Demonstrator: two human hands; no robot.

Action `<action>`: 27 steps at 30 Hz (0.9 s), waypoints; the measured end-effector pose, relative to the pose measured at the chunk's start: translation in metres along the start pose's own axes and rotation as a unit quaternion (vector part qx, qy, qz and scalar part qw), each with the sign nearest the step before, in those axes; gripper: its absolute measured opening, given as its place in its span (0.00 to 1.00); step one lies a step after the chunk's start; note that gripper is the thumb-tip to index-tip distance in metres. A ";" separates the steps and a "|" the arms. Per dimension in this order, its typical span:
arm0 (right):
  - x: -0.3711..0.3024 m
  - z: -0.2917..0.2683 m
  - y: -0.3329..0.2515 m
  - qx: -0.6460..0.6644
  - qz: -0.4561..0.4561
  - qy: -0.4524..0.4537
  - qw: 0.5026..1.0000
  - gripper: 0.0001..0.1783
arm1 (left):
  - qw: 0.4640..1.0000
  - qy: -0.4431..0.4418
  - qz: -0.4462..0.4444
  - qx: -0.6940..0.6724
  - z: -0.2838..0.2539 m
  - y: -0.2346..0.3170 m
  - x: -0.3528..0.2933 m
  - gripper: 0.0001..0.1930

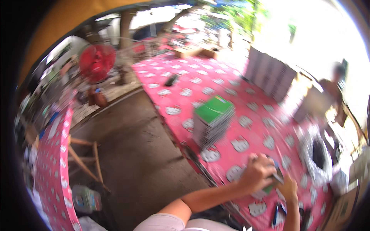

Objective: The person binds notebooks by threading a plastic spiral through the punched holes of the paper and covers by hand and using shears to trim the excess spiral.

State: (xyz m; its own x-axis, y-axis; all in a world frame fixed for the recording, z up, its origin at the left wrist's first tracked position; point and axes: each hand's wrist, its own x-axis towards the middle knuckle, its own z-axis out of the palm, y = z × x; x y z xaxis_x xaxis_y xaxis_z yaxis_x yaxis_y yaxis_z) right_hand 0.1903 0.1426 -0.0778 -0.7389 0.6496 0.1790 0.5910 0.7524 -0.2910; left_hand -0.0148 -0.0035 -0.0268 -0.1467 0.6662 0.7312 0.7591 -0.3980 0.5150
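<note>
My left hand reaches over the near part of the pink-covered table, its fingers curled and closed. Beside it, to the right, is my right hand, also closed. Between and under them is a flat green thing, coloured like the covers in the stack, with a grey strip near its edge; blur and my fingers hide most of it. Farther off on the table stands a stack of notebooks with a green cover on top and what look like spiral-bound edges.
A striped grey stack stands at the far right, near a blurred person. On the right are a clear plastic bag and a cardboard box. A dark object lies far left on the table. A red fan stands beyond the floor.
</note>
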 end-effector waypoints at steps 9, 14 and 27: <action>0.007 0.003 -0.006 -0.043 0.034 -0.048 0.997 0.12 | 0.999 -0.008 -0.038 0.003 0.006 0.016 0.012 0.17; -0.002 -0.059 0.002 0.493 -0.037 0.138 0.858 0.17 | 1.000 0.000 -0.008 -0.017 0.009 0.012 0.007 0.16; 0.011 -0.075 -0.006 0.491 0.072 0.045 0.867 0.18 | 0.994 0.035 -0.085 -0.057 -0.006 -0.001 0.008 0.15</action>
State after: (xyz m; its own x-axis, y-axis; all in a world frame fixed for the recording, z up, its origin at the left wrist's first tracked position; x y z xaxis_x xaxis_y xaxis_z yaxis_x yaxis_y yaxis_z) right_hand 0.2029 0.1537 -0.0035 -0.6260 0.7681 0.1343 0.0811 0.2354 -0.9685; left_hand -0.0206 -0.0014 -0.0192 -0.3132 0.6864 0.6563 0.6439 -0.3545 0.6780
